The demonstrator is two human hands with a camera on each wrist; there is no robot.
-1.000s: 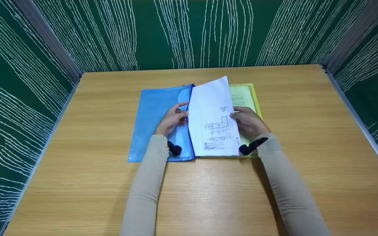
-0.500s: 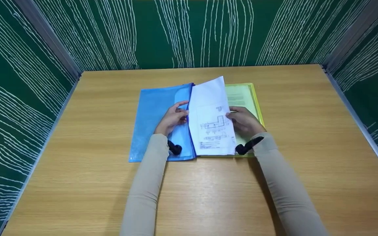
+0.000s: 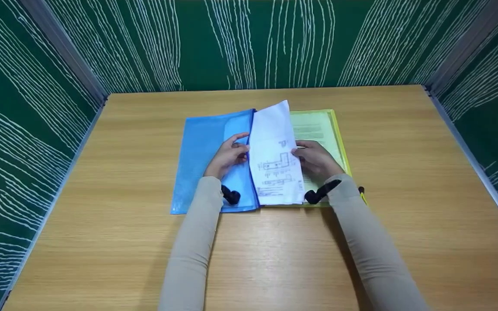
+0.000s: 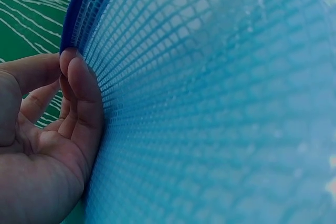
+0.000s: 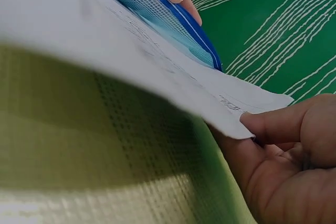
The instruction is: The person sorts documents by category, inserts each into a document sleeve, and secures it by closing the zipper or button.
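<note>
My left hand (image 3: 226, 159) pinches the blue folder (image 3: 201, 142) by its edge; my right hand (image 3: 318, 160), fingers nearly together, pinches the paper (image 3: 270, 129) above the yellow folder (image 3: 339, 139).

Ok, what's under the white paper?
A yellow folder, with printed lines showing, extends past the right edge of the paper. The right hand pinches that edge above it. What lies under the paper's middle and left is covered.

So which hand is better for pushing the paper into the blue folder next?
Probably the right hand: it pinches the paper by the edge away from the blue folder, while the left hand holds the folder's rim.
</note>
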